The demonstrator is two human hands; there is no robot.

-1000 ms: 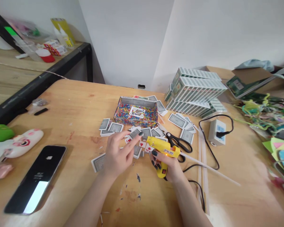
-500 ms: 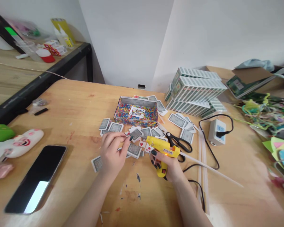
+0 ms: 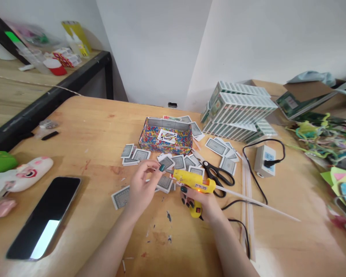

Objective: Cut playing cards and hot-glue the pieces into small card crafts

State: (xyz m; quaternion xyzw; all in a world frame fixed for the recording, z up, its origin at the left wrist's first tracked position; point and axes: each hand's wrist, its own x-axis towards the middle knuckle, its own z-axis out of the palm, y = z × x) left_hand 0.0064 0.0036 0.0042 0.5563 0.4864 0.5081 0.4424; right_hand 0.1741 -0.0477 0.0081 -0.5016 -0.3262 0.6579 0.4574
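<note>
Toward the near left corner of the bench (image 3: 98, 127), a dark phone (image 3: 46, 211) is laid screen up, while clear glue sticks (image 3: 250, 219) are laid on the right half, crossed by a black cord (image 3: 266, 200). Between them, a yellow glue gun (image 3: 187, 178) is held above the bench by the right hand (image 3: 203, 200), its handle wrapped by the fingers; a long pale stick (image 3: 256, 201) is seen jutting from its rear. The nozzle (image 3: 170, 171) is pointed at the left hand (image 3: 141, 188), whose thumb and index finger are held narrowly together just beside the tip; whether anything thin is pinched there cannot be told. Loose playing cards (image 3: 165, 184), mostly face down, are scattered under and beyond the hands, and black-handled scissors (image 3: 208, 167) are laid just past the gun. Toward the right edge, a white socket box (image 3: 261, 159) is placed with a black plug (image 3: 268, 164) inserted. Farther off, an open, brightly patterned box (image 3: 164, 148) is stood near the far edge, one face-up card (image 3: 167, 136) lying inside, and green-and-white packs (image 3: 242, 109) are stacked to its right.
</note>
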